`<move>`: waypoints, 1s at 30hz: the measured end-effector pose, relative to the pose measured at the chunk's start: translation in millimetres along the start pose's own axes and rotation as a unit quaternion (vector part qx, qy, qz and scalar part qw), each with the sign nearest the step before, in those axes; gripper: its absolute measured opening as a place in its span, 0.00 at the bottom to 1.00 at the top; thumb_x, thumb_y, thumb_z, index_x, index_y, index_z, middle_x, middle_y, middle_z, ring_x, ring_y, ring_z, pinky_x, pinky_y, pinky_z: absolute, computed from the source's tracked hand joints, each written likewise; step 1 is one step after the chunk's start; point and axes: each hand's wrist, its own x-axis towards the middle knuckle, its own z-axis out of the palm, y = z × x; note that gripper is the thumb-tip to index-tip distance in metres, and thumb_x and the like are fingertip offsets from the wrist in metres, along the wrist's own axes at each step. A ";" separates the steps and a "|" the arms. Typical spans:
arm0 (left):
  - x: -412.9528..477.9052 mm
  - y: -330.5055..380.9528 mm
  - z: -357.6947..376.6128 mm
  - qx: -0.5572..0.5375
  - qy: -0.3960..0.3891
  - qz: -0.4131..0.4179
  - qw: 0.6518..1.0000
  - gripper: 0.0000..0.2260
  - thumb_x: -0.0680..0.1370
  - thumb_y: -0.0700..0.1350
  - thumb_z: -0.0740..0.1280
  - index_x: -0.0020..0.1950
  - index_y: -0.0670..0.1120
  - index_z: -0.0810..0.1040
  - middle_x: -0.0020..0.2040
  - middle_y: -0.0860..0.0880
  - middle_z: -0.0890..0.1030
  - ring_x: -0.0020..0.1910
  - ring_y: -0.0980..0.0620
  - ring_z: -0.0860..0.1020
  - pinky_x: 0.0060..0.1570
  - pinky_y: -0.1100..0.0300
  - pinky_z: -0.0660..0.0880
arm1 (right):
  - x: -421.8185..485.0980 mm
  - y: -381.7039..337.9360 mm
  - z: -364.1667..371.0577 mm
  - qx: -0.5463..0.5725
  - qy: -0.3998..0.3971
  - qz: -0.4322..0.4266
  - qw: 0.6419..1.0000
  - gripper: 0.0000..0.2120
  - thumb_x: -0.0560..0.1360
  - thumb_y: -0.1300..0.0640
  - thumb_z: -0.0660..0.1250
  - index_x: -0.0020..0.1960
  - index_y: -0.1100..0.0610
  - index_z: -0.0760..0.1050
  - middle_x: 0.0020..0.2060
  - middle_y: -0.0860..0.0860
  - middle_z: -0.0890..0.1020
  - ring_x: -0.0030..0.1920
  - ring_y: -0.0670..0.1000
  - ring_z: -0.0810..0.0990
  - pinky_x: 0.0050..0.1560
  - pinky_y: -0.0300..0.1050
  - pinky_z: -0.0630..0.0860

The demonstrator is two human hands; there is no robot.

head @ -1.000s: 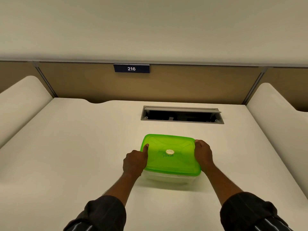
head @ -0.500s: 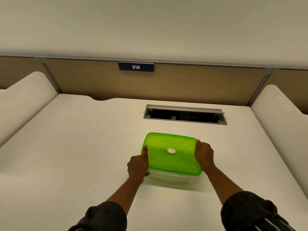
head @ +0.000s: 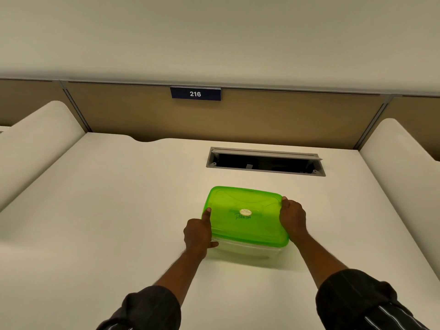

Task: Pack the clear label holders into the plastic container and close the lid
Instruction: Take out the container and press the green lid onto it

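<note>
The clear rectangular plastic container (head: 247, 252) stands on the cream worktop (head: 119, 210), near the grey rectangular cable hatch (head: 265, 161), on the person's side of it. Its translucent green plastic lid (head: 245, 227) lies flat on top, with a small round sticker and handwriting at the centre. The left hand (head: 197, 234) grips the lid's left edge, thumb on top and fingers curled below. The right hand (head: 292, 217) clasps the right edge. Beyond the hatch, a dark blue sign (head: 195, 94) reads 216.
</note>
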 end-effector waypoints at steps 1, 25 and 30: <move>-0.1 -0.3 -0.3 0.006 0.000 0.006 1.000 0.29 0.75 0.64 0.64 0.47 0.36 0.77 0.47 0.38 0.79 0.39 0.38 0.82 0.28 0.46 0.81 | 0.1 0.5 0.1 0.003 0.000 0.003 1.000 0.20 0.83 0.54 0.52 0.36 0.62 0.71 0.41 0.68 0.80 0.45 0.65 0.78 0.45 0.51 0.70; 17.5 -7.5 12.5 -0.125 -0.026 -0.011 0.992 0.18 0.81 0.51 0.61 0.58 0.38 0.78 0.55 0.35 0.79 0.46 0.37 0.80 0.26 0.57 0.78 | -11.8 -5.2 -16.3 0.183 -0.179 0.148 0.955 0.21 0.73 0.35 0.63 0.59 0.46 0.73 0.54 0.51 0.80 0.53 0.56 0.80 0.53 0.56 0.79; 20.2 -3.4 19.7 -0.157 -0.022 -0.018 0.987 0.15 0.82 0.48 0.60 0.57 0.37 0.77 0.56 0.34 0.78 0.45 0.38 0.78 0.24 0.58 0.77 | -19.9 -7.6 -15.4 0.150 -0.146 0.184 0.960 0.26 0.73 0.35 0.63 0.47 0.59 0.75 0.46 0.58 0.79 0.42 0.58 0.79 0.42 0.57 0.81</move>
